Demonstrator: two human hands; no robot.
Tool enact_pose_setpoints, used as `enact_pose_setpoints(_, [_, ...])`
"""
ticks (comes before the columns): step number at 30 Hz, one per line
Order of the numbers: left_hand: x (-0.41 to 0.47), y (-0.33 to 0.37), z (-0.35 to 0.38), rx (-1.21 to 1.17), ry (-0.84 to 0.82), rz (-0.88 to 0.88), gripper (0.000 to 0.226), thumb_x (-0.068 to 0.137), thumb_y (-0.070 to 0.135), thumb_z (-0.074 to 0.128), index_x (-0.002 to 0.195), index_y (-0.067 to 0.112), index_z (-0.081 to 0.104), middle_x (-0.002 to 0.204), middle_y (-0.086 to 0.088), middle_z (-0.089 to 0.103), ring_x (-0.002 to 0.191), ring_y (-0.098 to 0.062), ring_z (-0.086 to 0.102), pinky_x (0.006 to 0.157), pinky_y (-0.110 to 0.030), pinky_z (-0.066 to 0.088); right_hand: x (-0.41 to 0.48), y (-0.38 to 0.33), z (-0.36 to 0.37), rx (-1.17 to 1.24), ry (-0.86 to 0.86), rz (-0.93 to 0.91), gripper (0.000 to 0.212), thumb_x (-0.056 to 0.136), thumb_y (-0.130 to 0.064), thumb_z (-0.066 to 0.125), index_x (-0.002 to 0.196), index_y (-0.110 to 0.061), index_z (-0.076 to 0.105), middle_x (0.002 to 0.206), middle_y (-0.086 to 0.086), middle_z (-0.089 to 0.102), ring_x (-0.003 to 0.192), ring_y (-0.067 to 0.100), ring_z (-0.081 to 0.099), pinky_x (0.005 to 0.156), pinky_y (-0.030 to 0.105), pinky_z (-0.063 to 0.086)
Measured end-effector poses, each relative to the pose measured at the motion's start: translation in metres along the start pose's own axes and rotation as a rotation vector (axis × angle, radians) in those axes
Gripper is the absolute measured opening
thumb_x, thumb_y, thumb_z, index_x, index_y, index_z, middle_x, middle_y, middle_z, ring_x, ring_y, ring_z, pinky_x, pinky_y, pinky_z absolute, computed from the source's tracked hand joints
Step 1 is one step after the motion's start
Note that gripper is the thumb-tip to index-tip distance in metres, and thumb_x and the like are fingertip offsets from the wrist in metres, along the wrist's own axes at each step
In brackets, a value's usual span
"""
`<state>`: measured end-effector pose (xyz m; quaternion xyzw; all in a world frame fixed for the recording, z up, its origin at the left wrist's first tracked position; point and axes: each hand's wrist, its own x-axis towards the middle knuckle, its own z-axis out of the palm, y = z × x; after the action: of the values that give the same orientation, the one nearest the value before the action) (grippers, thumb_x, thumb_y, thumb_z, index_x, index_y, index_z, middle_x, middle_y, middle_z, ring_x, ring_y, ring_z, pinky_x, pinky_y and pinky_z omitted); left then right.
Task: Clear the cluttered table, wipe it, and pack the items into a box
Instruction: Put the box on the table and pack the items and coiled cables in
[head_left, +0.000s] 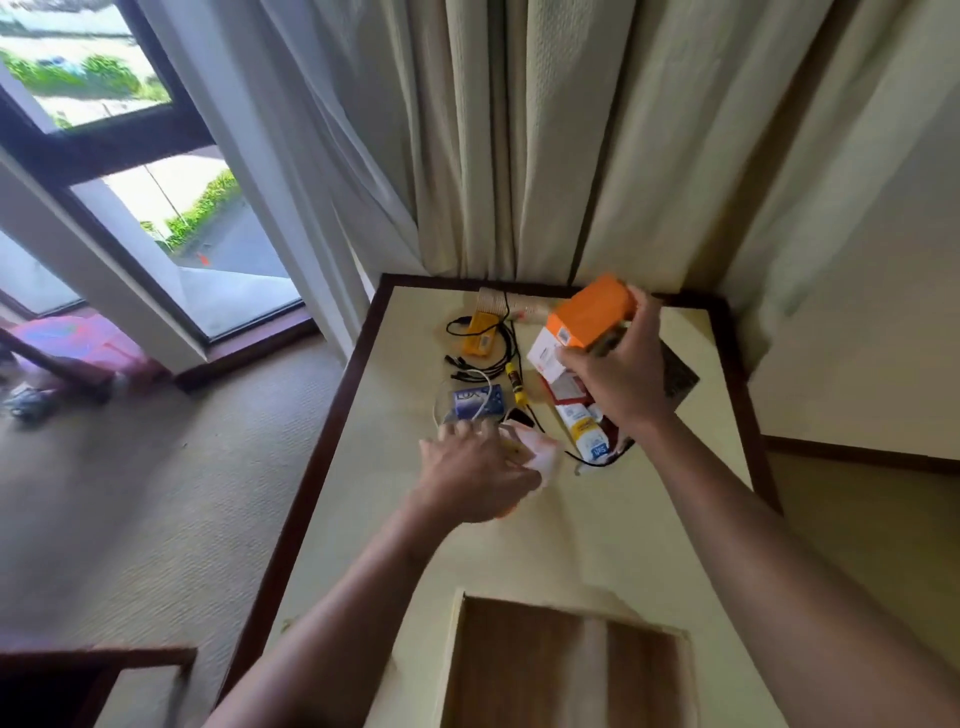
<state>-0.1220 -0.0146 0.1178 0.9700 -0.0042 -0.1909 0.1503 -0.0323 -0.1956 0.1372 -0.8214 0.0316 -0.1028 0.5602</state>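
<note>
The clearing step looks to be in hand, with wiping and packing not yet begun. Near the table's (597, 530) left edge a blue soap bar (477, 401) lies under a white cable (480, 387). Just beside it the left hand (475, 470) reaches down onto a pale pinkish item (540, 452); blur hides whether its fingers have closed. Black cables (498, 345) and a yellow tube (516, 383) lie toward the far edge. The right hand (621, 376) is clamped around an orange box (595, 312), lifted over 1 white tube (587, 431). The brown box (561, 670) sits at the near edge. Next, probably, the orange box must be carried off the table.
</note>
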Motion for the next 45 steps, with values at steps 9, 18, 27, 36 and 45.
enact_pose_setpoints(9, [-0.151,-0.027,0.057,-0.735,-0.013,-0.165,0.113,0.066,0.077,0.062,0.158,0.054,0.000,0.133,0.006,0.037,0.122,-0.030,0.056,0.099,-0.054,0.055,-0.203,-0.012,-0.111,-0.002,-0.270,-0.060,0.096,0.070,-0.019,0.094,0.142,-0.033,0.033,0.134,-0.013,0.046,0.126,-0.010,0.042,0.092,-0.004,0.031])
enact_pose_setpoints(18, [-0.224,0.011,0.104,-0.324,0.207,-0.067,0.123,0.077,0.069,0.068,0.151,0.055,-0.029,0.109,0.002,0.031,0.095,-0.025,0.049,0.072,-0.037,0.052,-0.281,0.014,-0.140,-0.776,-0.893,-0.484,0.091,0.070,-0.042,0.071,0.149,-0.047,0.024,0.149,-0.011,0.029,0.140,0.018,0.032,0.117,0.040,0.035])
enact_pose_setpoints(27, [-0.203,0.011,0.126,0.116,0.082,-0.089,0.124,0.077,0.076,0.060,0.162,0.022,-0.012,0.135,-0.017,0.047,0.115,-0.032,0.051,0.090,-0.039,0.050,-0.286,0.035,-0.109,-1.242,-1.120,-0.893,0.091,0.065,-0.021,0.085,0.143,-0.027,0.040,0.145,0.009,0.043,0.137,0.040,0.037,0.097,0.055,0.049])
enact_pose_setpoints(36, [-0.175,0.021,0.142,0.418,-0.038,-0.058,0.126,0.074,0.082,0.058,0.161,0.007,0.005,0.117,-0.019,0.056,0.095,-0.030,0.057,0.078,-0.039,0.053,-0.284,0.067,-0.100,-1.352,-1.308,-1.081,0.071,0.077,-0.015,0.080,0.137,-0.025,0.044,0.151,0.012,0.042,0.134,0.039,0.042,0.103,0.061,0.045])
enact_pose_setpoints(45, [-0.161,0.024,0.157,0.659,-0.157,0.098,0.101,0.094,0.072,0.042,0.158,-0.002,0.019,0.126,-0.012,0.063,0.100,-0.026,0.069,0.075,-0.035,0.059,-0.285,0.071,-0.095,-0.836,-1.136,-0.321,0.063,0.087,0.003,0.060,0.142,-0.028,0.053,0.161,-0.006,0.035,0.146,0.019,0.035,0.115,0.036,0.040])
